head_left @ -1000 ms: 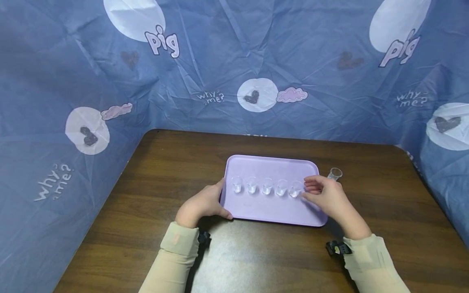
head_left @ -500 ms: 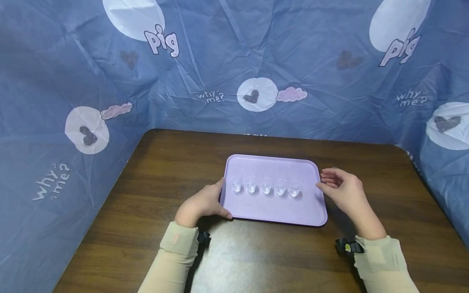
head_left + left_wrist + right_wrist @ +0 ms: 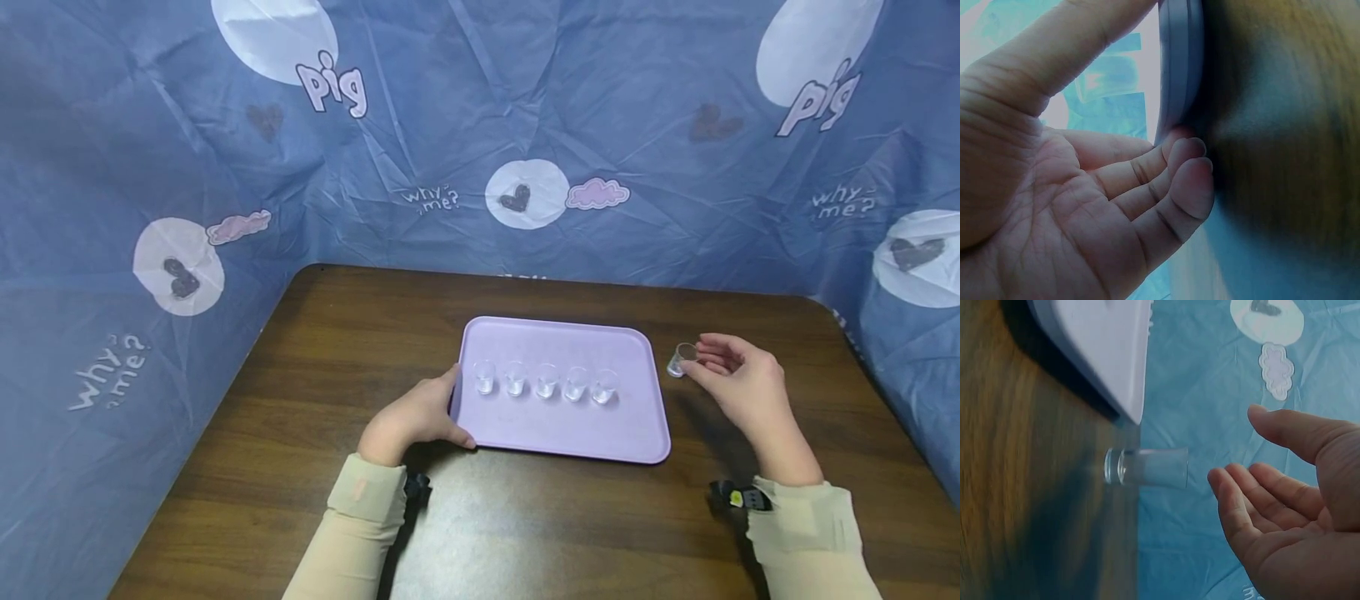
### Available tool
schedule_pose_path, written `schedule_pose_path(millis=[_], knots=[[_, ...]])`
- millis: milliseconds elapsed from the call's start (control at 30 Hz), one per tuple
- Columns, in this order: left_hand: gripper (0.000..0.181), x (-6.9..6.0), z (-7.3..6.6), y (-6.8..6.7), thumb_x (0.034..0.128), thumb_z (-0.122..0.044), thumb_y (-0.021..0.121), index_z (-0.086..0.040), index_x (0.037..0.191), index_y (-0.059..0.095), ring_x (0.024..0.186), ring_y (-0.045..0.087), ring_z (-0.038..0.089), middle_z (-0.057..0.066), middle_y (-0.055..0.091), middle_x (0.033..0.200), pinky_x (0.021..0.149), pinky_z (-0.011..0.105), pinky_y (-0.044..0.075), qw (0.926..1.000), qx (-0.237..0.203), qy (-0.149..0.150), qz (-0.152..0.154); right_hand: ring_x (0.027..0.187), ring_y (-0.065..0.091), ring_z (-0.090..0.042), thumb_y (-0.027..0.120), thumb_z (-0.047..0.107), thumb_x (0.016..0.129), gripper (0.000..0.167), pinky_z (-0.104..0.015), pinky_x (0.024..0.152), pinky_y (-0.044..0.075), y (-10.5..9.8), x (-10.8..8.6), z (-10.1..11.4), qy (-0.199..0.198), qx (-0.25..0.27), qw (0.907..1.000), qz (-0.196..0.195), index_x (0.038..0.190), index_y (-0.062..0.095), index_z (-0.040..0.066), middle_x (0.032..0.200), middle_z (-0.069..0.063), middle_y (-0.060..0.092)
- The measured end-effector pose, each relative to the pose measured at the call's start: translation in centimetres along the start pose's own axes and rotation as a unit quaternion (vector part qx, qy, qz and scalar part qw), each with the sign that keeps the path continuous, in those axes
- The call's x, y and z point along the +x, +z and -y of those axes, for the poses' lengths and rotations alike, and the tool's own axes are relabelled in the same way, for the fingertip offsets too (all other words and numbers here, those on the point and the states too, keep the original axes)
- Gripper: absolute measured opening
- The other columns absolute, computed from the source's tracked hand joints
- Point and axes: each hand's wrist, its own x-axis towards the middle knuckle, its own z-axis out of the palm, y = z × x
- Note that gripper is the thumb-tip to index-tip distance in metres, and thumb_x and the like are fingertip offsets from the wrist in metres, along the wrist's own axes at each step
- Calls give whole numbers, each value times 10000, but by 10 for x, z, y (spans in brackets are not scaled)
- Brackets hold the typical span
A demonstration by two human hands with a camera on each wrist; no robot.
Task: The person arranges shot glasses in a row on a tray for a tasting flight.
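A lavender tray (image 3: 562, 437) lies on the table. Several small clear shot glasses (image 3: 547, 383) stand on it in a row. My left hand (image 3: 416, 417) holds the tray's front-left corner, its thumb on the front edge and its fingers along the left side. The left wrist view shows those fingers (image 3: 1188, 190) bent at the rim. Right of the tray, a single shot glass (image 3: 677, 362) stands upright on the table. My right hand (image 3: 746, 383) is just right of this glass, thumb and fingers apart. A gap shows between hand and glass in the right wrist view.
The brown wooden table (image 3: 360, 333) runs back to a blue printed cloth (image 3: 420, 150), which also hangs along both sides. Dark wrist straps (image 3: 738, 497) sit at both sleeves.
My right hand has moved right from the last glass of the row, across the tray's right edge, to beside the single glass. The left hand, tray and row of glasses stay put.
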Motion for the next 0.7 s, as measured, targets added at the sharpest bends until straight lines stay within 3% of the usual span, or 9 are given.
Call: schedule_pose_path(millis=[400, 700], knots=[[1112, 0, 0, 0, 589, -177, 1012, -2, 1497, 394, 1046, 612, 277, 175, 650, 1194, 938, 442, 475, 10000, -18, 52, -24, 927, 679, -178, 836, 117, 857, 519, -74, 713, 461, -2, 5, -22, 435, -427, 9981, 97, 1254, 616, -135, 1111, -282, 687], [1138, 1, 1, 1, 592, -186, 1012, 6, 1516, 375, 1054, 607, 277, 175, 645, 1207, 941, 444, 472, 10000, -45, 10, -18, 982, 680, -329, 824, 123, 863, 500, -97, 663, 470, 3, 11, -28, 624, -689, 9951, 339, 1239, 620, -135, 1113, -277, 690]])
